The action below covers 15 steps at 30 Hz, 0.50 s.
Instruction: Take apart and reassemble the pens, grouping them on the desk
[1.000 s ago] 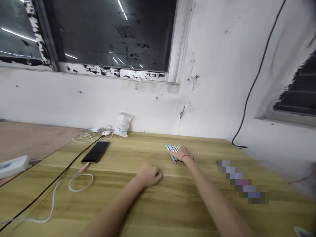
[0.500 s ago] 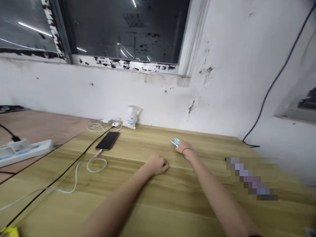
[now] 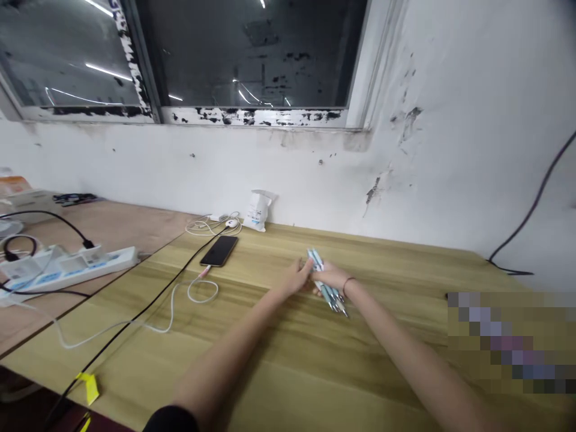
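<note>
Head view:
- left hand [image 3: 296, 277] and right hand [image 3: 332, 276] together, clamped on a bundle of pens [image 3: 330, 292]
- both forearms angled inward, low over the wooden table [image 3: 265, 384]

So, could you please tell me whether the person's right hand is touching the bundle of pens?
Touching: the head view shows the right hand pressed over the bundle of pens, with the pen ends showing on either side of it.

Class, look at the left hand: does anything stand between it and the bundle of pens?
Nothing visible does. The left hand is right up against the bundle of pens, which the right hand also covers in part. The black phone lies further left, outside that gap.
</note>
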Motion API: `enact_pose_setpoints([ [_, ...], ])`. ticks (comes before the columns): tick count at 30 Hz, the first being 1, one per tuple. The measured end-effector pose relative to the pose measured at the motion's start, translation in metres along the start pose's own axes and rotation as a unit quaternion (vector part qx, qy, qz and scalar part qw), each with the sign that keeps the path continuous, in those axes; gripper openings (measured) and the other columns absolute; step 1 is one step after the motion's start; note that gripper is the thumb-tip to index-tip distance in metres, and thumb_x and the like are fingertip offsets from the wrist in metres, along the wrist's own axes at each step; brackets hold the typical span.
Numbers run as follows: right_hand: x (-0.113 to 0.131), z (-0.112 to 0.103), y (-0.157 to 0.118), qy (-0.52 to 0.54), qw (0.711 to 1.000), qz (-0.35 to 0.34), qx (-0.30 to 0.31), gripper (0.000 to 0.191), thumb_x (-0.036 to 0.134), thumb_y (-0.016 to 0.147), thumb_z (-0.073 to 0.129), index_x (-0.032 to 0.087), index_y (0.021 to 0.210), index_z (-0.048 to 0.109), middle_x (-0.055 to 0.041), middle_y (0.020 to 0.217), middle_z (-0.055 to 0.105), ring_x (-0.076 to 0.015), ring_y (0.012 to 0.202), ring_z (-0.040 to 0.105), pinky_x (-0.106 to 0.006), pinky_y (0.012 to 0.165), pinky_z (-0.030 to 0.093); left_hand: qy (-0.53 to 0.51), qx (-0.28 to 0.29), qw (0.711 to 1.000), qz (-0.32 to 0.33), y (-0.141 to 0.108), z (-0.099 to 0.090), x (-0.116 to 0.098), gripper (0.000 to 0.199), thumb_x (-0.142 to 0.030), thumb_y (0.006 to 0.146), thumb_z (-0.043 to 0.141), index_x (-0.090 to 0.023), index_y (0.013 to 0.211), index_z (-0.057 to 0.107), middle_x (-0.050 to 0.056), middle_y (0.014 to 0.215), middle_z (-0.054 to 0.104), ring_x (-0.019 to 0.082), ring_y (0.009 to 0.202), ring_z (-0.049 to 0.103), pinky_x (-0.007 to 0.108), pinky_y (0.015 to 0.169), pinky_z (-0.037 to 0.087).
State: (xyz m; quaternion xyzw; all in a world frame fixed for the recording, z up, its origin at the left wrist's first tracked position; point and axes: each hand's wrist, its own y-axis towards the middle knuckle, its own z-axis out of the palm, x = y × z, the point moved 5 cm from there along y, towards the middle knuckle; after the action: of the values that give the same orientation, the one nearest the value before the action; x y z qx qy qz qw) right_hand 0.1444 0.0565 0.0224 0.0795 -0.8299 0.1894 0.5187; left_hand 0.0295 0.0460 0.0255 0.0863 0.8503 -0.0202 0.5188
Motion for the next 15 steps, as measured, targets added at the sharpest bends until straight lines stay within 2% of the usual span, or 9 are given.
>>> enact_pose_setpoints([
  [1,0.008,0.014,-0.001,0.011,0.999,-0.012,0.028,0.029,0.02,0.071,0.057,0.019,0.099,0.05,0.0009,0.061,0.062,-0.0157,0.052,0.062,-0.023,0.046,0.047,-0.041,0.005,0.999,-0.024,0.001,-0.003,0.003,0.056,-0.058,0.087,0.031,-0.012,0.11,0.053,0.006,0.074,0.064,0.016,0.062,0.061,0.025,0.057,0.048],
  [2,0.015,0.023,-0.001,0.007,1.0,-0.015,0.024,0.027,0.022,0.071,0.058,0.019,0.097,0.051,0.0008,0.061,0.061,-0.0151,0.052,0.061,-0.022,0.046,0.047,-0.088,0.005,0.995,-0.052,0.001,-0.008,0.008,0.052,-0.057,0.086,0.035,-0.013,0.103,0.056,0.005,0.072,0.064,0.015,0.061,0.06,0.024,0.056,0.047],
  [5,0.036,0.035,0.001,-0.002,0.998,-0.036,-0.051,0.02,0.026,0.072,0.06,0.018,0.089,0.054,-0.0013,0.069,0.064,-0.0135,0.061,0.06,-0.02,0.052,0.047,-0.162,-0.03,0.98,-0.11,-0.001,-0.027,0.02,0.043,-0.052,0.08,0.05,-0.013,0.098,0.057,0.003,0.069,0.062,0.015,0.061,0.059,0.024,0.056,0.047],
  [8,0.045,0.047,0.005,0.065,0.997,-0.002,-0.033,0.024,0.033,0.074,0.059,0.018,0.091,0.054,-0.0025,0.075,0.064,-0.0142,0.066,0.061,-0.022,0.055,0.048,-0.164,-0.071,0.976,-0.122,-0.004,-0.049,0.031,0.047,-0.049,0.078,0.054,-0.013,0.108,0.054,0.004,0.076,0.064,0.017,0.069,0.061,0.024,0.061,0.047],
  [12,0.053,0.059,0.004,0.148,0.988,0.024,0.025,0.024,0.032,0.074,0.059,0.02,0.093,0.052,-0.0014,0.08,0.064,-0.0133,0.071,0.061,-0.025,0.06,0.051,-0.163,-0.119,0.972,-0.123,-0.011,-0.068,0.044,0.059,-0.046,0.076,0.057,-0.014,0.124,0.043,0.008,0.095,0.064,0.021,0.089,0.061,0.026,0.074,0.046],
  [14,0.057,0.06,0.002,0.148,0.988,0.011,0.036,0.017,0.029,0.074,0.057,0.019,0.088,0.054,-0.0015,0.081,0.063,-0.0126,0.073,0.06,-0.024,0.063,0.051,-0.121,-0.13,0.979,-0.104,-0.012,-0.073,0.048,0.059,-0.042,0.078,0.055,-0.015,0.128,0.04,0.011,0.11,0.06,0.023,0.104,0.055,0.029,0.084,0.043],
  [15,0.058,0.059,0.001,0.132,0.991,0.0,0.035,0.013,0.027,0.075,0.056,0.018,0.085,0.054,-0.0016,0.08,0.063,-0.0122,0.074,0.06,-0.023,0.064,0.051,-0.064,-0.123,0.987,-0.079,-0.012,-0.074,0.048,0.057,-0.04,0.08,0.053,-0.015,0.129,0.038,0.013,0.118,0.056,0.024,0.113,0.05,0.031,0.09,0.041],
])
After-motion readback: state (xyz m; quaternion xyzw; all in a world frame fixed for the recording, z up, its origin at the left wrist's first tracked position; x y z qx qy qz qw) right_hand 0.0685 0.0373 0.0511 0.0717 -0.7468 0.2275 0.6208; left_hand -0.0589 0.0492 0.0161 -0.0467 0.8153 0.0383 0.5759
